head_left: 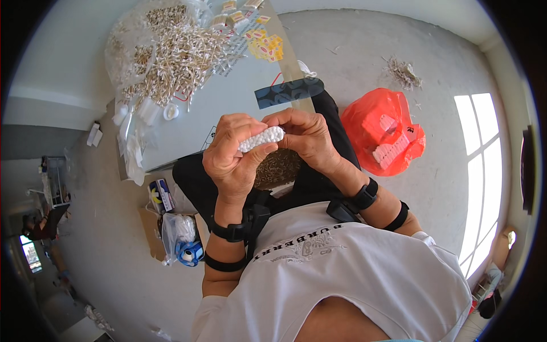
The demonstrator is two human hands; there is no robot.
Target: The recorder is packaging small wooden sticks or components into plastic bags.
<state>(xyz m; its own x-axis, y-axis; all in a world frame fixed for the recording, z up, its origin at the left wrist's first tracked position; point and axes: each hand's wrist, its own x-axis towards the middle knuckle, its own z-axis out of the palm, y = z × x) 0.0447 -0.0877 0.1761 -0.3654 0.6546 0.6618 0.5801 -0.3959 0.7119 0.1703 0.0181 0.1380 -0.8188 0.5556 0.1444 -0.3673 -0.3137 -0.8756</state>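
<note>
Above my lap, my left hand [229, 149] is closed around a tight bundle of cotton swabs [261, 138], its white tips packed in a long oval that faces up. My right hand [307, 138] is closed at the right end of the bundle, thumb and index finger pinching there; exactly what those fingertips grip is partly hidden. Below both hands, between my legs, sits a container of loose brownish swabs [277, 169]. A big heap of loose cotton swabs [185, 51] spills from a clear plastic bag on the table [239, 85].
Small yellow cards [266, 47] and several packed swab bundles [235, 18] lie at the table's far end. A dark patterned strip [290, 92] crosses its right edge. A red plastic bag [364, 117] stands on the floor at right, a cardboard box [149, 233] at left.
</note>
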